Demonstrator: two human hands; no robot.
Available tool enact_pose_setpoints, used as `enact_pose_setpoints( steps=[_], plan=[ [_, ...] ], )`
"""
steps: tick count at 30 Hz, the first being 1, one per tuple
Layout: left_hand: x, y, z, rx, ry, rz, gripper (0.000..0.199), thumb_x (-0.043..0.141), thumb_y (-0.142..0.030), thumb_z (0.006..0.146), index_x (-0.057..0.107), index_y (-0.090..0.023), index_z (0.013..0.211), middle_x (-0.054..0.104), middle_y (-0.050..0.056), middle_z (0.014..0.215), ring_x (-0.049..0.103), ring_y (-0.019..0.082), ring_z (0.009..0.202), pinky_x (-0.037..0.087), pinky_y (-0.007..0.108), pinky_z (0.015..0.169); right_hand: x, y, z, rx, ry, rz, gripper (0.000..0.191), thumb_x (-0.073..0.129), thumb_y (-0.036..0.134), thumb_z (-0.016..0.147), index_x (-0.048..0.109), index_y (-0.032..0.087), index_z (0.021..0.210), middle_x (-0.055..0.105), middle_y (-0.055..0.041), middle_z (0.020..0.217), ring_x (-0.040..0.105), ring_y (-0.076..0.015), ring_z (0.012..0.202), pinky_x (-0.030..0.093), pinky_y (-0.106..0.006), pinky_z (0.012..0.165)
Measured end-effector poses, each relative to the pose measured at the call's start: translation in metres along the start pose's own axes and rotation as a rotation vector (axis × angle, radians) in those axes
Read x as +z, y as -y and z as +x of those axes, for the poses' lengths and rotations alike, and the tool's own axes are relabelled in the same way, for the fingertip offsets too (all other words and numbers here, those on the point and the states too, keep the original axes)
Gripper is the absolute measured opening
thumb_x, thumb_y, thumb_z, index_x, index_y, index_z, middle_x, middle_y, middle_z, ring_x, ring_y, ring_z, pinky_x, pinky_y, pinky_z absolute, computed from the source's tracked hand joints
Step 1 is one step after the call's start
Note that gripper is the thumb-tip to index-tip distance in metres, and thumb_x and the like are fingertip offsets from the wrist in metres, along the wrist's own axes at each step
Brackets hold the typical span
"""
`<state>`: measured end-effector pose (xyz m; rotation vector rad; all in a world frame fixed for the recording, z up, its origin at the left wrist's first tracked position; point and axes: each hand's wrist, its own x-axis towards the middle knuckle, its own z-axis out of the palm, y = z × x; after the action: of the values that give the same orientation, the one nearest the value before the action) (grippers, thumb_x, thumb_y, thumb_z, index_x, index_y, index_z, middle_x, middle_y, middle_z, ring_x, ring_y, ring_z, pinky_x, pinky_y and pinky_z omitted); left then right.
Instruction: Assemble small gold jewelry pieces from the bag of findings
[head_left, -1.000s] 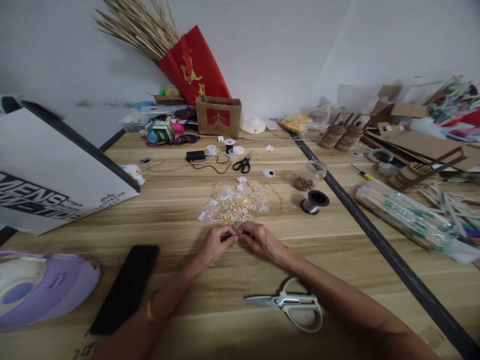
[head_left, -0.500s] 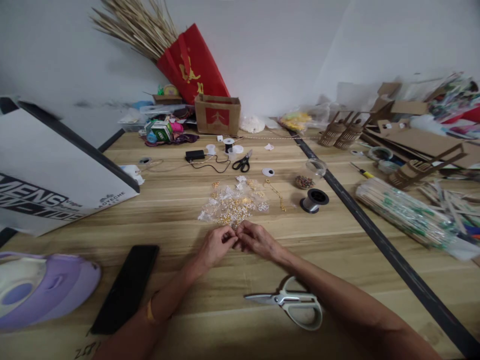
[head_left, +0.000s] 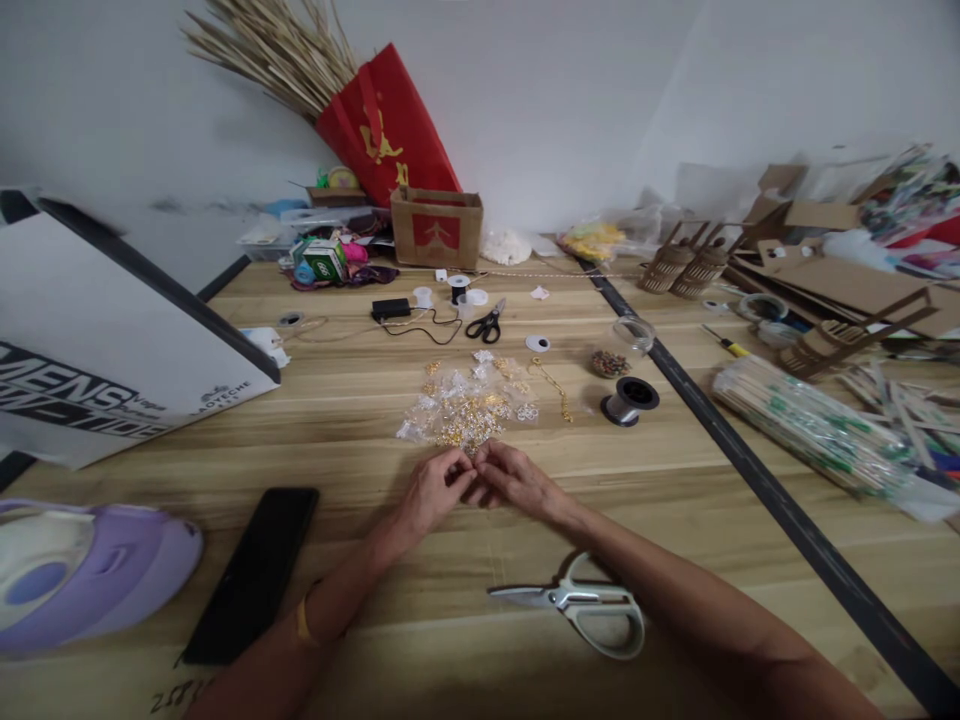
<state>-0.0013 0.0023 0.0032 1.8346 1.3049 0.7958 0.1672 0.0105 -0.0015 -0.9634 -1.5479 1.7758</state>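
My left hand (head_left: 436,487) and my right hand (head_left: 517,478) meet fingertip to fingertip at the near edge of a pile of small gold and silver beads (head_left: 469,420). Both are closed in a pinch; whatever lies between the fingers is too small to make out. Clear plastic bags (head_left: 454,388) lie among the beads. A gold chain (head_left: 553,388) rests to the right of the pile. Below my right forearm lies a pair of white-handled scissors (head_left: 592,600), its blades pointing left.
Right of the beads stand a wire spool (head_left: 631,402) and a clear jar of small beads (head_left: 611,362). Black scissors (head_left: 487,322) lie behind. At left are a black phone (head_left: 255,575), a purple appliance (head_left: 127,575) and a large white box (head_left: 112,340). Wrapped sticks (head_left: 814,425) lie right.
Almost nothing differs. Both hands stay pinched together in the same place, and the view has shifted very slightly.
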Motion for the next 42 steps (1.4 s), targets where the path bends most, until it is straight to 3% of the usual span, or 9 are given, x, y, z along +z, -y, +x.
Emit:
enact_pose_setpoints(
  steps=[3,10,20,33,42],
  plan=[
    [0.000,0.000,-0.001,0.003,-0.007,-0.011,0.008,0.055,-0.019,0.078,0.058,-0.015,0.071,0.060,0.001,0.067,0.056,0.013,0.064,0.044,0.023,0.061,-0.001,-0.001,0.001,-0.025,0.009,-0.011,0.032,0.047,0.050,0.087,0.040,0.018,0.088,0.062,-0.0015,0.070,0.064,-0.0133,0.061,0.050,-0.023,0.053],
    [-0.002,0.001,0.003,-0.036,0.051,-0.169,0.010,0.058,-0.021,0.075,0.056,-0.015,0.068,0.056,-0.001,0.062,0.051,0.011,0.058,0.039,0.021,0.056,-0.007,0.002,-0.001,-0.168,-0.026,-0.348,0.020,0.039,0.035,0.093,0.042,0.018,0.084,0.056,0.0014,0.064,0.051,-0.0090,0.053,0.040,-0.019,0.052],
    [-0.004,-0.001,0.004,-0.184,0.187,-0.539,0.032,0.070,-0.041,0.067,0.053,-0.014,0.068,0.054,-0.002,0.061,0.052,0.010,0.056,0.043,0.022,0.056,-0.008,0.028,-0.009,-0.224,-0.016,-0.744,0.013,0.040,0.024,0.092,0.045,0.018,0.082,0.048,0.0028,0.065,0.041,-0.0094,0.055,0.031,-0.020,0.055],
    [0.002,0.005,0.002,-0.175,0.233,-0.591,0.037,0.066,-0.048,0.071,0.051,-0.014,0.069,0.056,-0.003,0.059,0.053,0.008,0.051,0.043,0.021,0.053,-0.004,0.028,-0.012,-0.210,-0.029,-0.792,0.008,0.041,0.021,0.091,0.046,0.018,0.086,0.051,0.0021,0.064,0.044,-0.0097,0.052,0.030,-0.021,0.053],
    [-0.007,-0.001,0.003,-0.199,0.333,-0.626,0.035,0.069,-0.045,0.070,0.053,-0.013,0.069,0.054,-0.002,0.061,0.051,0.008,0.056,0.041,0.022,0.057,-0.005,0.037,-0.015,-0.188,0.009,-0.802,0.010,0.042,0.022,0.090,0.047,0.018,0.083,0.050,0.0021,0.062,0.042,-0.0098,0.051,0.029,-0.020,0.051]
  ],
)
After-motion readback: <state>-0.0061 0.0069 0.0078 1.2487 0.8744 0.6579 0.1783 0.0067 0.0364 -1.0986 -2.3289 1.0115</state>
